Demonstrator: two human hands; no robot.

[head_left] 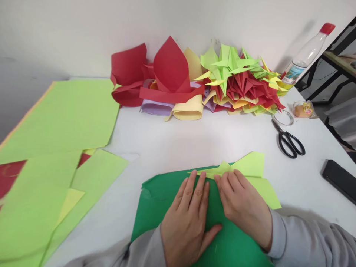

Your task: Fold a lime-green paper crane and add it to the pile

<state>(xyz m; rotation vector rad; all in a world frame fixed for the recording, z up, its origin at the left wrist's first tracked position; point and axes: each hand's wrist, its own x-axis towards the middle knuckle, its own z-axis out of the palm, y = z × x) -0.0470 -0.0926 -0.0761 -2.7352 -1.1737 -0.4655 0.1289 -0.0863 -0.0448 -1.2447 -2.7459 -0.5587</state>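
Head view: the flat left hand [187, 218], fingers extended, apparently steadies the pointed, folded lime-green paper [251, 167] against the smooth green sheet [155, 200] while the curled right hand [241, 200] pinches it.

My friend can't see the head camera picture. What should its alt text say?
A person's left hand, spread flat, and right hand, fingers curled, touch a folded yellow-green paper on a green sheet. Behind sit colorful paper shapes; light-green sheets lie left, black-handled scissors right.
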